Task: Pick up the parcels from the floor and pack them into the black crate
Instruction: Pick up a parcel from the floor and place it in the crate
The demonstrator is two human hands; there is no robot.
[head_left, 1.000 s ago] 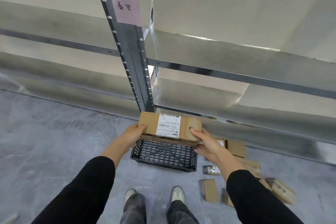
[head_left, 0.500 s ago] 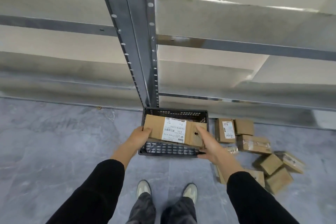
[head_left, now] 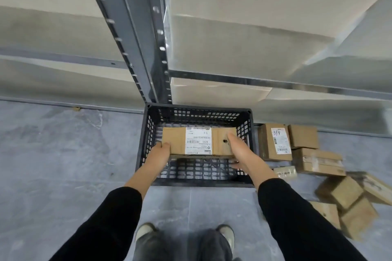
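A brown cardboard parcel with a white label lies lengthwise inside the black crate, low between its walls. My left hand grips the parcel's left end. My right hand grips its right end, thumb on top. The crate stands on the grey floor against the foot of a metal rack. Several more brown parcels lie on the floor to the crate's right; one labelled parcel stands next to the crate wall.
A grey steel rack upright rises directly behind the crate, with shelf beams running left and right. My shoes are on the floor just in front of the crate. Bare grey floor extends to the left.
The parcel has gone from above the crate's rim down inside it, still held at both ends. The view has tilted down, bringing the crate and the floor parcels closer.
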